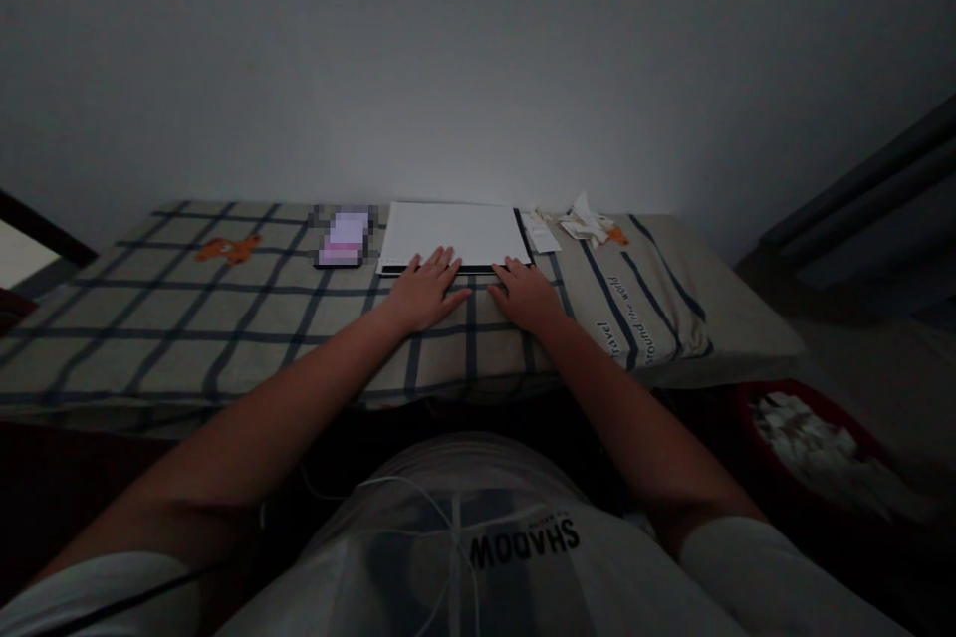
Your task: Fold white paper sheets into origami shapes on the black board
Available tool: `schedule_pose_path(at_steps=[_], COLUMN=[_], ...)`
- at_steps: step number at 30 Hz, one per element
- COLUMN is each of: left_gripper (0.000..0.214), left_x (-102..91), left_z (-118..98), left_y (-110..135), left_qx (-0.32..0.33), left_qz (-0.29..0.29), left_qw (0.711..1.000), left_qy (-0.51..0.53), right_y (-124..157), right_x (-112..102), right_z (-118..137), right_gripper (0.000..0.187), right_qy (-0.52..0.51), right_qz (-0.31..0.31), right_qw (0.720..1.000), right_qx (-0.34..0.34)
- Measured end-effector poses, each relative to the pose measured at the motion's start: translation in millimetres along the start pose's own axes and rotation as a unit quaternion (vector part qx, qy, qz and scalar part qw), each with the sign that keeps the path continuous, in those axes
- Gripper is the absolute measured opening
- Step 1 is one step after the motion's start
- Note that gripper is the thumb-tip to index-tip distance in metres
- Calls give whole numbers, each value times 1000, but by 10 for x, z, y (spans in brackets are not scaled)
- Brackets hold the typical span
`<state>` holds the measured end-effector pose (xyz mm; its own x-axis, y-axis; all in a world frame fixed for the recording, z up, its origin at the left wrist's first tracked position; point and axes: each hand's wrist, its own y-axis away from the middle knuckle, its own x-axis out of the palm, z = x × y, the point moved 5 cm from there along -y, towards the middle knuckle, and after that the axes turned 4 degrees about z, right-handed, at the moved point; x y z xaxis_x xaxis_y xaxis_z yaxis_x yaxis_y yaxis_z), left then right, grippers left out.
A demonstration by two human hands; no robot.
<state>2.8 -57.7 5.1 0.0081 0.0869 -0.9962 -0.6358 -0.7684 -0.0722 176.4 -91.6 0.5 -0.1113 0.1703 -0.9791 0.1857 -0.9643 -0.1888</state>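
Note:
White paper sheets (457, 231) lie flat on a dark-edged board or pad near the wall, in the middle of the head view. My left hand (425, 291) rests palm down at the front edge of the paper, fingers apart and fingertips on the sheet. Further right, my right hand (527, 294) lies flat with its fingertips at the paper's front right corner. Neither hand grips anything. A small white slip (543, 233) is just right of the paper. To the left lies a phone (346, 239) with a lit, blurred screen.
A checked cloth (276, 318) covers the long table. Crumpled and torn paper scraps (588, 221) sit at the back right. An orange figure (228, 249) shows on the cloth at left. On the floor at right stands a red bin (754, 418) full of white scraps. A white cable (425, 493) crosses my shirt.

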Motion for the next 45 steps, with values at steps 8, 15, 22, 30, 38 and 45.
schedule_pose_path(at_steps=[8,15,22,30,38,45], left_gripper=[74,75,70,74,74,72], left_x=[136,144,125,132,128,97], left_z=[8,-3,-12,-9,1,38], left_y=[-100,-110,-105,-112,-114,-69], left_qx=[-2,-2,-6,-14,-19,-32], left_qz=[-1,-8,-6,0,2,15], left_qw=[999,999,999,999,998,998], left_qy=[50,48,36,43,53,58], right_y=[10,-144,-309,-169,-41,-29], right_x=[-35,-91,112,46,4,-2], right_z=[1,195,300,137,-60,-43], right_gripper=[54,57,55,59,57,57], right_qy=[-19,2,10,28,46,37], right_qz=[-18,-30,46,52,40,24], right_qw=[1000,999,999,998,997,998], right_qx=[-1,-11,-9,22,48,48])
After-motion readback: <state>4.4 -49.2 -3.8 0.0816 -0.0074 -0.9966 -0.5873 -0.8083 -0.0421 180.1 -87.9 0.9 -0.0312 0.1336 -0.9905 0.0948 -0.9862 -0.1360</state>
